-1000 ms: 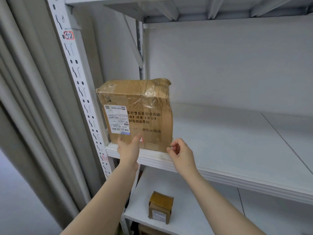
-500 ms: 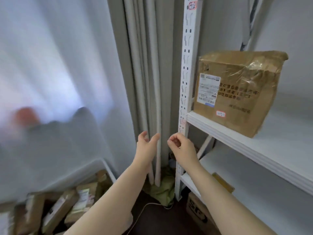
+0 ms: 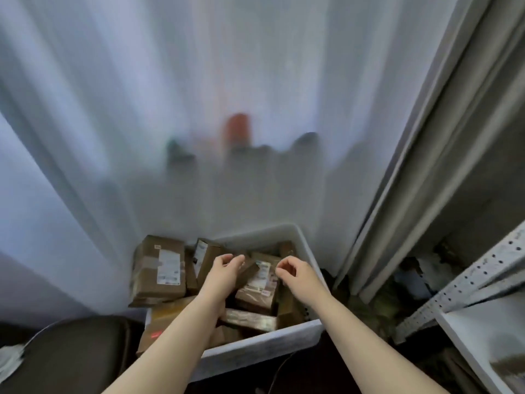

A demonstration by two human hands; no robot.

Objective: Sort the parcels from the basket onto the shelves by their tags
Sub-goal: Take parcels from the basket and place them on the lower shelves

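Observation:
A white basket (image 3: pixel 264 341) on the floor holds several brown cardboard parcels with white labels. One large parcel (image 3: pixel 160 270) leans over the basket's left side. A labelled parcel (image 3: pixel 260 282) lies in the middle of the basket, between my hands. My left hand (image 3: pixel 224 270) hovers over the parcels with fingers apart and holds nothing. My right hand (image 3: pixel 292 273) hangs just right of the labelled parcel with fingers curled, empty. The white metal shelf (image 3: pixel 466 282) shows only at the right edge.
A pale sheer curtain (image 3: pixel 227 109) hangs behind the basket, with blurred shapes behind it. A heavier grey curtain (image 3: pixel 426 166) hangs at the right beside the shelf post. A dark round seat (image 3: pixel 71 354) sits at the lower left. A thin cable (image 3: pixel 279 368) runs on the dark floor.
My view has swung left and down from the shelf to the basket. Both empty hands left the big parcel on the shelf and now hang over the parcels in the basket.

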